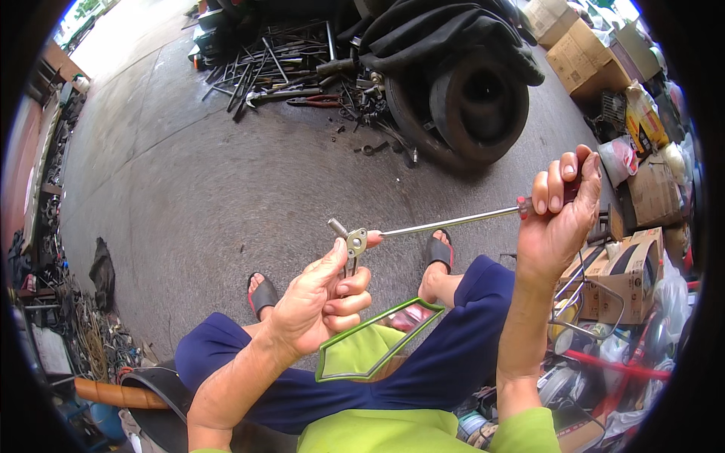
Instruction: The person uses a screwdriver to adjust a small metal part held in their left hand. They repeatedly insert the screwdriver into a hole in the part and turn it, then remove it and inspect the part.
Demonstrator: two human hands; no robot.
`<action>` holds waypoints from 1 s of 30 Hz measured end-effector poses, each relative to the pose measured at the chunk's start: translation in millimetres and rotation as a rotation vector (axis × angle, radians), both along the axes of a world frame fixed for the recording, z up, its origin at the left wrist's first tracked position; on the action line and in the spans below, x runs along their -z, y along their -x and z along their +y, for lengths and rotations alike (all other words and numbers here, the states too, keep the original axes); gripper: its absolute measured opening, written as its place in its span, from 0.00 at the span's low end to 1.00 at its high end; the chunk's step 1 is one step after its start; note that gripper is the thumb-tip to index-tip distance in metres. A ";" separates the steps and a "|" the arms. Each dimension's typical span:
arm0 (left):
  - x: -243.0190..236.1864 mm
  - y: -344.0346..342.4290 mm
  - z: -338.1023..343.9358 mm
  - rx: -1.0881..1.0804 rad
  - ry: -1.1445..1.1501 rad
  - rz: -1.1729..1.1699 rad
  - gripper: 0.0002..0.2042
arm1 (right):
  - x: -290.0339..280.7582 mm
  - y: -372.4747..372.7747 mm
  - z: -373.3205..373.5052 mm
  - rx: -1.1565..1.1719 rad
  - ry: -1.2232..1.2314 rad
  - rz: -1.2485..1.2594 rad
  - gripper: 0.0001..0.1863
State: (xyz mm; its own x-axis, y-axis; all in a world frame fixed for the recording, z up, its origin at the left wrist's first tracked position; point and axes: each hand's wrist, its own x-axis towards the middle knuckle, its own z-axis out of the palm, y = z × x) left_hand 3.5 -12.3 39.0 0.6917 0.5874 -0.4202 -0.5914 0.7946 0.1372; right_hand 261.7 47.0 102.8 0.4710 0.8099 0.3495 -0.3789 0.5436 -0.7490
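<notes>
My left hand (313,298) is closed round the stem of a green-rimmed side mirror (362,349), whose glass hangs above my lap and reflects the yellow-green shirt. At the top of the stem a metal mounting bracket (356,242) with a threaded stud (337,227) sticks out past my thumb. My right hand (560,204), raised to the right, is wrapped round the dark red handle of a screwdriver (445,223). Its long shaft points left, with the tip beside my left fingertip, close to the bracket. Whether the tip touches the bracket I cannot tell.
Ahead lie a pile of metal hand tools (264,68) and a black tire (483,106) with dark rubber draped above it. Cardboard boxes (581,57) and bags line the right side. A dark rag (102,272) lies on the concrete at left.
</notes>
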 end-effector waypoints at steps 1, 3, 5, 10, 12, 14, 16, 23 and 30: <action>2.4 -0.8 -0.2 0.014 0.005 0.009 0.19 | -1.5 0.9 -0.4 0.008 -0.003 -0.007 0.13; 6.9 -2.6 -2.2 0.039 0.015 0.025 0.20 | -3.1 2.2 -1.1 0.022 -0.008 -0.021 0.13; 8.7 -4.7 -3.7 0.042 0.027 0.044 0.21 | -2.4 4.0 -1.6 0.009 -0.001 -0.045 0.14; 9.8 -5.0 -4.6 0.047 0.034 0.049 0.20 | 1.3 12.9 -3.4 0.015 0.003 -0.110 0.14; 9.6 -4.9 -4.3 0.043 0.043 0.047 0.20 | 1.9 14.2 -3.3 0.015 0.000 -0.119 0.15; 8.9 -4.7 -4.2 0.044 0.044 0.056 0.20 | 1.8 15.2 -3.2 0.014 -0.003 -0.106 0.14; 8.1 -4.7 -3.7 0.053 0.037 0.074 0.20 | 0.7 14.9 -3.2 0.012 -0.007 -0.099 0.14; 5.8 -7.0 -5.8 0.116 -0.060 0.201 0.20 | -0.8 9.7 -3.1 0.013 -0.001 -0.090 0.14; 11.7 -6.7 -5.3 0.099 0.007 0.096 0.23 | -0.5 10.7 -4.3 0.005 -0.009 -0.092 0.13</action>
